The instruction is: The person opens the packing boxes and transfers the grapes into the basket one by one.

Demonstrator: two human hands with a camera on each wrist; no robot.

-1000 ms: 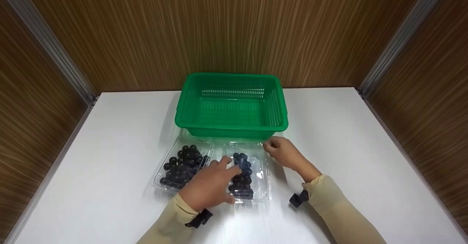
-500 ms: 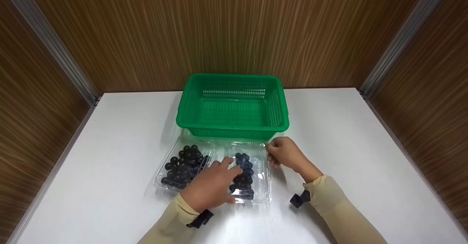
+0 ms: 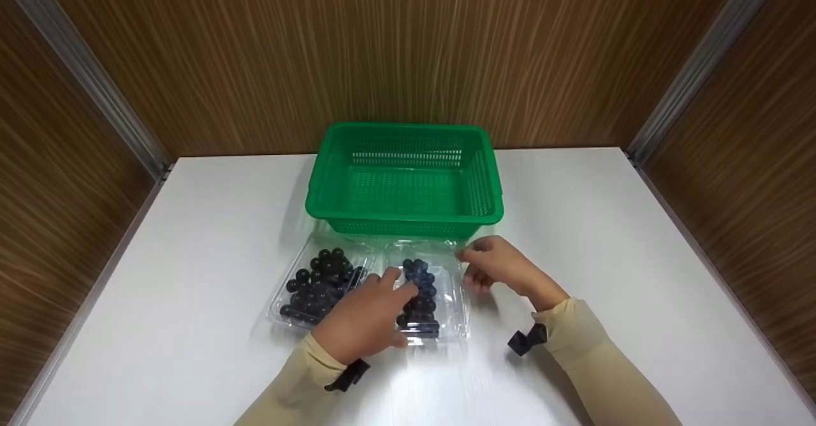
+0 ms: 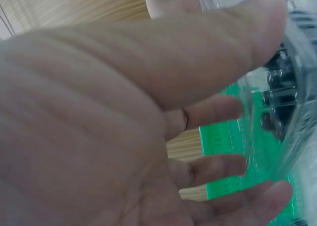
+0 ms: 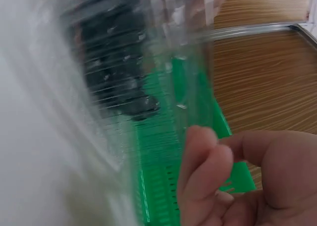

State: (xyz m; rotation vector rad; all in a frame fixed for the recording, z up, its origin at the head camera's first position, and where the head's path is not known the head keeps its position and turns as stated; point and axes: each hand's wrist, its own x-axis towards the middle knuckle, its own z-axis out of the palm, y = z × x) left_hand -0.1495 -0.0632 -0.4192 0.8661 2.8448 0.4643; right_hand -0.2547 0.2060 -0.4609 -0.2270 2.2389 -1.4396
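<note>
In the head view, a clear plastic clamshell box (image 3: 451,308) holds dark grapes (image 3: 421,280), visible through its lid. My left hand (image 3: 360,321) reaches over its left side with fairly straight fingers; in the left wrist view, thumb (image 4: 267,25) and fingers touch the box wall. At the far right corner, my right hand (image 3: 500,266) pinches the box edge between thumb and index finger, the other fingers hanging below. The right wrist view shows these fingertips (image 5: 203,141) at the plastic edge. A second clear box (image 3: 275,314) with dark grapes (image 3: 322,286) lies left, partly behind my left hand.
Behind the boxes stands a green plastic basket (image 3: 405,217) with perforated walls and nothing in it. Everything rests on a white table (image 3: 637,273). Wood-grain panels (image 3: 408,50) rise at the back and both sides.
The lower fingers of my right hand have uncurled downward while thumb and index finger stay at the corner. The right box has shifted slightly left. My left hand has hardly moved.
</note>
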